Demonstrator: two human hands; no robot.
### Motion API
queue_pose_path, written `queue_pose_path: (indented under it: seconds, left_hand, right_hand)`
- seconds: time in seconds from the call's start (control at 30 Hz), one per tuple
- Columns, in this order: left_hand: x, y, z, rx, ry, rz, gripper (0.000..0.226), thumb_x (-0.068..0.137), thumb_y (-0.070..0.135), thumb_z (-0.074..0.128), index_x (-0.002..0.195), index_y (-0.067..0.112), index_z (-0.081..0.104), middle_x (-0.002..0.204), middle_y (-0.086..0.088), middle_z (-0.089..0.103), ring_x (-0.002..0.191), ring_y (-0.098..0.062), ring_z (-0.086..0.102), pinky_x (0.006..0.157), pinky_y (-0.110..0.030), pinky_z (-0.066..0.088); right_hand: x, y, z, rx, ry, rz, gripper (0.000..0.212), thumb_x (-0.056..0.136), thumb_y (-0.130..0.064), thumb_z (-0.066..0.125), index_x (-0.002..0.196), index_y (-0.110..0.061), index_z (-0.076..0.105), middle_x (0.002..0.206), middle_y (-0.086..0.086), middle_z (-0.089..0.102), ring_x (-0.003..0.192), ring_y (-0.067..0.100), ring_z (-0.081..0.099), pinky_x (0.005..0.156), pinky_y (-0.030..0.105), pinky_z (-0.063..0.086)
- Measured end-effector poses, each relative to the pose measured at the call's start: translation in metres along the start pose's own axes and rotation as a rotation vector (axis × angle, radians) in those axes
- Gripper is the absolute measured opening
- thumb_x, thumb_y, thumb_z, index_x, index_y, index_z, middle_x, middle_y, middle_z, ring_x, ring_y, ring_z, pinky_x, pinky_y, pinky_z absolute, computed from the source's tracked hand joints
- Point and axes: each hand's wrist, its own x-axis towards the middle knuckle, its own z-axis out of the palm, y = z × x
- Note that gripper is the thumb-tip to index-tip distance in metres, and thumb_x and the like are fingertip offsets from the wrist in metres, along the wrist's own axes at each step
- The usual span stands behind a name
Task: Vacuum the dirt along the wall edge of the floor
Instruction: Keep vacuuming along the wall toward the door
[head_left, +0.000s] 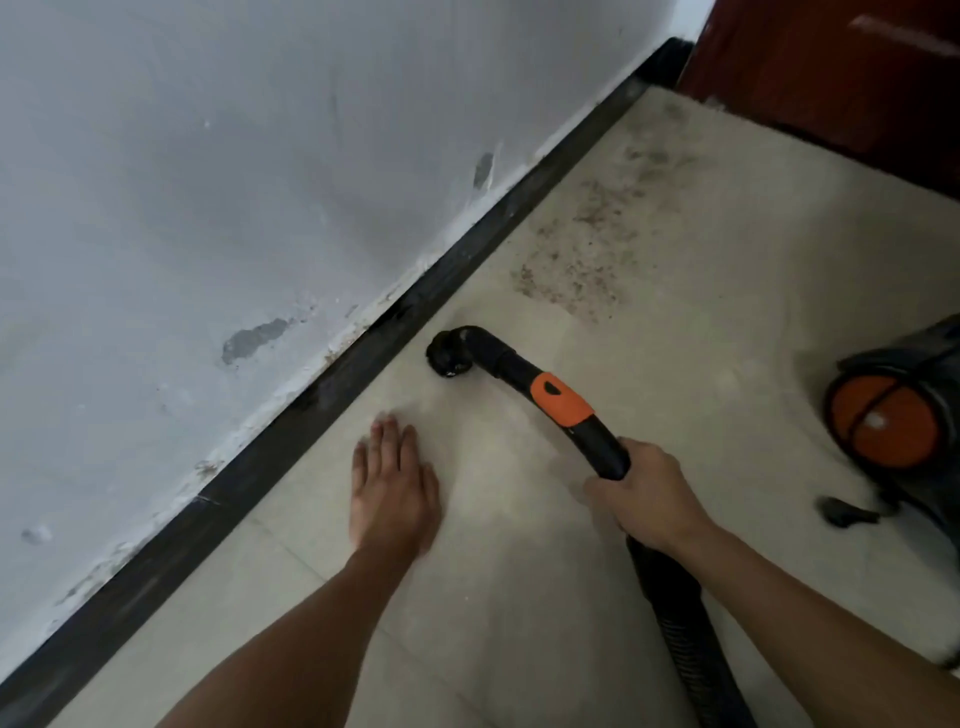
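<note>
Gripping the wand (561, 400), right hand (647, 496) fingers curl closed; nozzle (448, 354) ahead of them, dirt (582, 260) beyond. Left hand (395, 488) fingers lie open on floor (727, 322).

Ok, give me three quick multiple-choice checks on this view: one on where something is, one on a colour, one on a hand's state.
1. Where does the dirt patch lie from the nozzle?
A. Beyond it, further along the baseboard
B. Between it and the person
C. Right under it

2. What colour is the band on the wand?
A. Blue
B. Orange
C. Green

3. How is the left hand?
A. Gripping the wand
B. Holding a cloth
C. Flat on the floor, fingers straight

Answers: 1 A, the specks lie past the nozzle, near the baseboard; 2 B, the band shows orange against black; 3 C, it lies palm down while the right hand grips the wand.
</note>
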Motion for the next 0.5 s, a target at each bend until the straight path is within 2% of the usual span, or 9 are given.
queue_pose_path:
  seconds: [0.1, 0.23, 0.3, 0.4, 0.5]
  left_hand:
    - [0.000, 0.000, -0.001, 0.017, -0.006, 0.001, 0.065, 0.096, 0.039, 0.013, 0.151, 0.007, 0.028, 0.162, -0.015, 0.011, 0.150, -0.025, 0.001, 0.122, -0.040, -0.001]
    - [0.001, 0.003, 0.001, 0.059, -0.019, -0.016, 0.067, 0.095, 0.038, 0.014, 0.148, 0.003, 0.033, 0.160, -0.019, 0.016, 0.149, -0.029, 0.007, 0.121, -0.044, 0.003]
    - [0.006, 0.005, 0.000, 0.082, -0.034, -0.006, 0.068, 0.094, 0.038, 0.012, 0.145, 0.001, 0.037, 0.157, -0.023, 0.022, 0.148, -0.034, 0.013, 0.120, -0.047, 0.009]
    - [0.026, 0.020, -0.005, 0.077, -0.064, 0.041, 0.066, 0.095, 0.037, 0.013, 0.145, 0.001, 0.037, 0.155, -0.024, 0.025, 0.146, -0.037, 0.018, 0.120, -0.047, 0.011]
    - [0.057, 0.047, -0.006, 0.006, -0.073, 0.033, 0.058, 0.099, 0.035, 0.025, 0.147, 0.003, 0.031, 0.156, -0.022, 0.024, 0.146, -0.036, 0.018, 0.120, -0.044, 0.012]
  right_hand:
    - [-0.019, 0.037, -0.036, 0.017, 0.131, 0.093, 0.014, 0.076, -0.012, 0.073, 0.074, -0.015, 0.060, 0.062, 0.007, 0.061, 0.049, 0.018, 0.055, 0.046, 0.024, 0.042]
    - [-0.044, 0.096, -0.077, 0.024, 0.302, 0.253, 0.014, 0.077, -0.011, 0.074, 0.076, -0.007, 0.061, 0.062, 0.014, 0.064, 0.054, 0.027, 0.059, 0.050, 0.030, 0.044]
    - [-0.047, 0.117, -0.089, 0.037, 0.355, 0.311, 0.015, 0.078, -0.011, 0.073, 0.075, -0.004, 0.060, 0.063, 0.016, 0.064, 0.056, 0.030, 0.061, 0.051, 0.032, 0.046]
    - [-0.030, 0.129, -0.100, 0.075, 0.418, 0.327, 0.017, 0.080, -0.010, 0.073, 0.073, -0.002, 0.059, 0.061, 0.016, 0.062, 0.054, 0.028, 0.058, 0.049, 0.030, 0.045]
    - [0.001, 0.121, -0.103, 0.131, 0.449, 0.311, 0.015, 0.081, -0.009, 0.071, 0.072, -0.004, 0.060, 0.059, 0.015, 0.060, 0.051, 0.026, 0.056, 0.047, 0.028, 0.043]
